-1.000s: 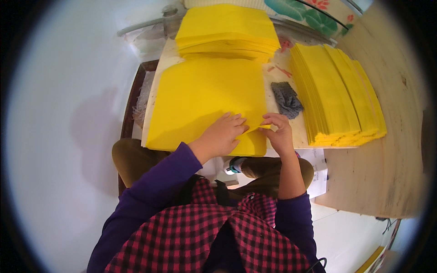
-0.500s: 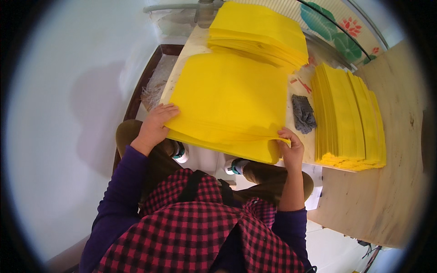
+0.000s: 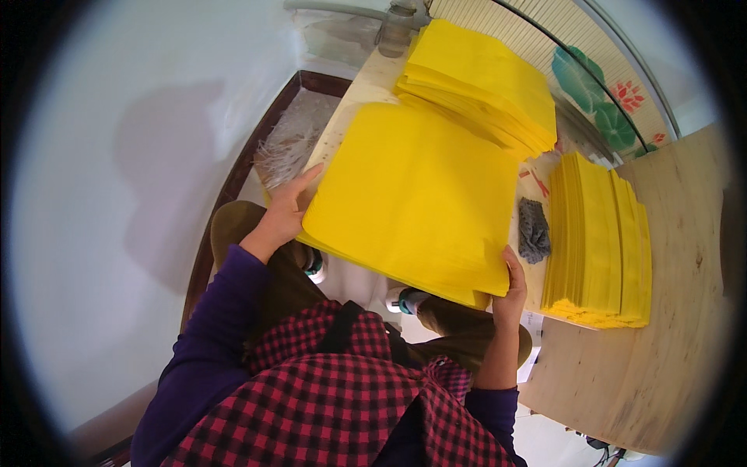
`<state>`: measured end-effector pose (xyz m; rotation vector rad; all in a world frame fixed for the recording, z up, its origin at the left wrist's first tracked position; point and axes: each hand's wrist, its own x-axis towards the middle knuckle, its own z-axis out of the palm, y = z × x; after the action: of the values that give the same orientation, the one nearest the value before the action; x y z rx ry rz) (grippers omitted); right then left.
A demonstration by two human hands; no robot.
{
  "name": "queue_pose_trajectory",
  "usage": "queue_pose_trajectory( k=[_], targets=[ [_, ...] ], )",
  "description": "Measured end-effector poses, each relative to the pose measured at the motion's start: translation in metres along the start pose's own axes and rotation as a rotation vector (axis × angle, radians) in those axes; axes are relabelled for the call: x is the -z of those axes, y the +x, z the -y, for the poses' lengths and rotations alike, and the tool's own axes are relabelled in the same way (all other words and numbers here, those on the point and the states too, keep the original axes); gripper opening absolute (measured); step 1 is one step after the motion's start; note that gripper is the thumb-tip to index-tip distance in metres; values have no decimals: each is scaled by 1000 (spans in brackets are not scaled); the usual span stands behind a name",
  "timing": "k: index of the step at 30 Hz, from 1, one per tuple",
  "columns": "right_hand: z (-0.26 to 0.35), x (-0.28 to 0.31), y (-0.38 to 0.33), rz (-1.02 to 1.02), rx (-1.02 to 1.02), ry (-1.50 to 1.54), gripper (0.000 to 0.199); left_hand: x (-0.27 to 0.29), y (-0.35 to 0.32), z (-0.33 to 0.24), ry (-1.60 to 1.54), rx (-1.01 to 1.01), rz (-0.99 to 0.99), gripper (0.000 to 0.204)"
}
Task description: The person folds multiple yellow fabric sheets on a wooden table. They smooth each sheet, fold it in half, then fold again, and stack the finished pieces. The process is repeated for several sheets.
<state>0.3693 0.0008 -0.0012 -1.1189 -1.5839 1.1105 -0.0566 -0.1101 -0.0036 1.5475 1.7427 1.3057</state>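
Note:
A thick stack of large yellow paper sheets (image 3: 416, 194) lies before me, overhanging the near edge of the table. My left hand (image 3: 288, 206) grips the stack's left edge, fingers up along its side. At the stack's near right corner my right hand (image 3: 510, 288) holds the edge, thumb on top. A second yellow stack (image 3: 486, 82) sits just behind it. A third stack of narrower folded yellow sheets (image 3: 599, 237) lies to the right.
A grey crumpled cloth (image 3: 534, 229) lies between the held stack and the right stack. The wooden tabletop (image 3: 669, 342) spreads to the right. A glass jar (image 3: 395, 29) stands at the far edge. A white wall fills the left. My knees and shoes (image 3: 405, 298) show below the table.
Both hands left the near middle of the top sheet and spread apart to the stack's left edge and near right corner. My head has shifted, so the stacks look nearer.

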Motion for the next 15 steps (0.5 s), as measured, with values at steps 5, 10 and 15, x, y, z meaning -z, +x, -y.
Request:
queue_pose_trajectory(
  k=[5, 10, 15],
  targets=[
    [2, -3, -3, 25, 58, -77, 53, -1, 3, 8, -176, 16, 119, 59],
    [3, -5, -3, 26, 74, -173, 51, -3, 7, 9, -118, -78, 126, 55],
    [4, -7, -4, -21, 43, -207, 57, -2, 6, 12, -90, -86, 138, 54]
  ],
)
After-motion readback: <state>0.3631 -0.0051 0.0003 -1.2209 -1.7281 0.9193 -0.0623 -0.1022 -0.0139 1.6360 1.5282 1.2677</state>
